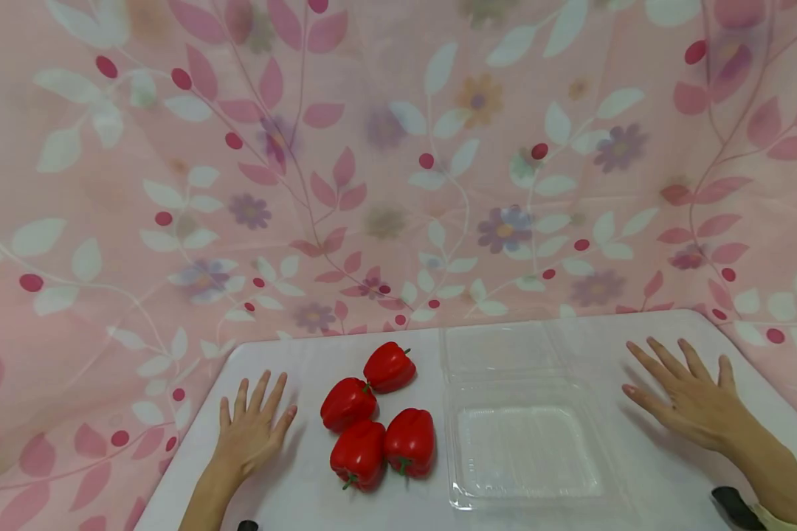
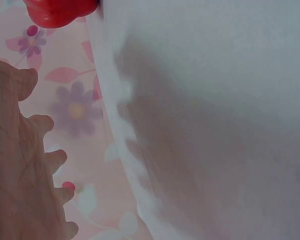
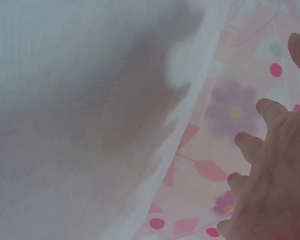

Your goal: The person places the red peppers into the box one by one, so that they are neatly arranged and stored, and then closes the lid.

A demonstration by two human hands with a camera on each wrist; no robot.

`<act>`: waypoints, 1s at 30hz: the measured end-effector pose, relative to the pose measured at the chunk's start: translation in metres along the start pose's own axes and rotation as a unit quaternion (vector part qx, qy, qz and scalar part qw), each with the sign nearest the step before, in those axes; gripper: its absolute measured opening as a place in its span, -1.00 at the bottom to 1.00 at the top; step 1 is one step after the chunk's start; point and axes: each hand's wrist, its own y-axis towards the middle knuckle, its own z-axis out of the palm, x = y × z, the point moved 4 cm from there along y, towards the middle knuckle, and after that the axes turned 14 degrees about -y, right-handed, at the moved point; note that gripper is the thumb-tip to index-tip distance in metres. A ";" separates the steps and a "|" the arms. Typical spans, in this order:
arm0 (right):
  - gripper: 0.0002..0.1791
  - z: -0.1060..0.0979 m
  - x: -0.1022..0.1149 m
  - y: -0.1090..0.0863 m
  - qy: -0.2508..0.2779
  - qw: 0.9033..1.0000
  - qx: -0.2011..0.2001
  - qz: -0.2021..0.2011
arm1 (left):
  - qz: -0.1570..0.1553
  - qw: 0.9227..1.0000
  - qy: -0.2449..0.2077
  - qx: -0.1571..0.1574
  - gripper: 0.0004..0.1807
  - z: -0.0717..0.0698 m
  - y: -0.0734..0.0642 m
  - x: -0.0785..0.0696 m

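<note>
Several red bell peppers (image 1: pixel 409 441) with green stems lie grouped on the white table, left of its middle. To their right is an open clear plastic container (image 1: pixel 528 453), its lid (image 1: pixel 501 350) folded back toward the far edge. My left hand (image 1: pixel 249 435) is held palm down with fingers spread, left of the peppers, holding nothing. My right hand (image 1: pixel 694 398) hovers palm down, right of the container, fingers spread and nothing in it. Both wrist views show a hand's shadow on the tabletop. One red pepper (image 2: pixel 60 11) peeks in at the top of the left wrist view.
The white table (image 1: pixel 664 472) has rounded far corners. Behind and beside it hangs a pink curtain (image 1: pixel 372 184) printed with leaves, flowers and berries. A black strap piece (image 1: pixel 737 507) sits at the right wrist, and a small dark piece (image 1: pixel 248 525) shows near the left wrist.
</note>
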 end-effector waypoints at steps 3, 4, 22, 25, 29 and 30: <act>-0.11 0.000 0.000 -0.001 0.012 1.000 0.007 -0.002 | 0.004 1.000 0.000 -0.001 -0.27 0.000 -0.001 0.000; -0.11 0.000 0.000 -0.001 0.015 1.000 0.008 -0.003 | 0.005 1.000 0.001 -0.002 -0.27 -0.001 -0.001 0.000; -0.18 -0.016 0.017 0.002 0.138 0.990 0.034 -0.026 | 0.024 1.000 -0.009 -0.005 -0.27 -0.009 -0.012 -0.015; -0.20 -0.019 0.021 0.002 0.157 0.986 0.039 -0.031 | 0.027 1.000 -0.015 -0.006 -0.27 -0.011 -0.014 -0.019; -0.21 -0.022 0.026 0.001 0.172 0.984 0.038 -0.038 | 0.033 0.999 -0.023 -0.006 -0.27 -0.013 -0.016 -0.025; -0.21 -0.022 0.026 0.001 0.175 0.983 0.037 -0.041 | 0.035 0.999 -0.024 -0.007 -0.27 -0.013 -0.017 -0.026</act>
